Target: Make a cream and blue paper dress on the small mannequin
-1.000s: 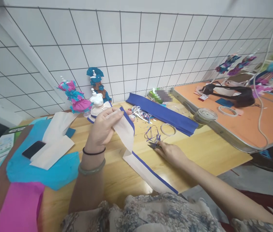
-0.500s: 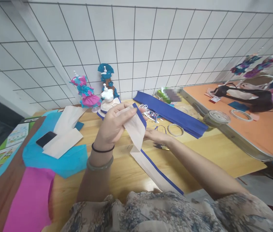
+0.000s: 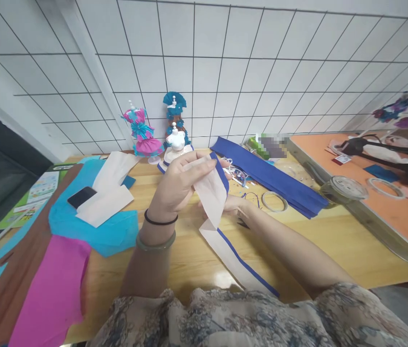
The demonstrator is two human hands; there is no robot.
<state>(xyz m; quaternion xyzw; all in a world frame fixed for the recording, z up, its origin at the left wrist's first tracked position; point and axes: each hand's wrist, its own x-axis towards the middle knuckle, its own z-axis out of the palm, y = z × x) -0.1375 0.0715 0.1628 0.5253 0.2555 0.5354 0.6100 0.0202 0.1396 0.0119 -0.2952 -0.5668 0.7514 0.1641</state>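
My left hand [image 3: 180, 180] is closed, with thumb and fingers pinching the upper end of a long off-white crepe paper strip [image 3: 211, 195] edged in blue. Folded once, the strip runs down over the wooden table to its front edge. Behind it sits my right hand [image 3: 232, 205], its fingers mostly covered by the strip, so its grip cannot be made out. Dark scissors [image 3: 242, 222] lie partly hidden under my right wrist. Past my left hand stands a small white dress form [image 3: 176, 140] with a pale, blue-trimmed skirt.
Blue folded paper [image 3: 269, 176] lies across the back right, near paper scraps [image 3: 238, 176] and a tape roll [image 3: 275, 201]. On the left are turquoise paper [image 3: 117, 236], magenta paper [image 3: 52, 284] and a phone [image 3: 81, 197]. Two decorated dress forms stand by the tiled wall. An orange table [image 3: 319, 149] adjoins.
The view has turned slightly left, so the scene sits further right. My right hand has shifted further behind the strip, and its wrist now covers more of the scissors. My left hand keeps its pinch.
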